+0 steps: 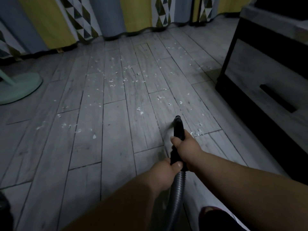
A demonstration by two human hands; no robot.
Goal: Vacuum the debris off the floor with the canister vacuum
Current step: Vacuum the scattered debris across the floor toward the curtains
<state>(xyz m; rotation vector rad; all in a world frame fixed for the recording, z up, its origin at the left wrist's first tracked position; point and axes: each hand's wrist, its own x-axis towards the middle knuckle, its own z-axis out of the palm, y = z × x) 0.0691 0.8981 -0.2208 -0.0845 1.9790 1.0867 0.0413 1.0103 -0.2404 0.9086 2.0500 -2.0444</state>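
We see both hands curled round the black hose handle (178, 127): the right hand (185, 146) farther, the left hand (164, 175) nearer, beside the ribbed hose (177, 185). White debris (113, 82) litters the plank floor (50, 164) beyond the handle's tip. A dark cabinet (260, 77) stands right, a green base (18, 87) left, and curtains (50, 22) hang far.

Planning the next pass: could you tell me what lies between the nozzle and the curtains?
Head view: only floor strewn with white debris, nozzle to curtains.

Patterned curtains (106, 15), green stand base (21, 87), dark cabinet (260, 77)
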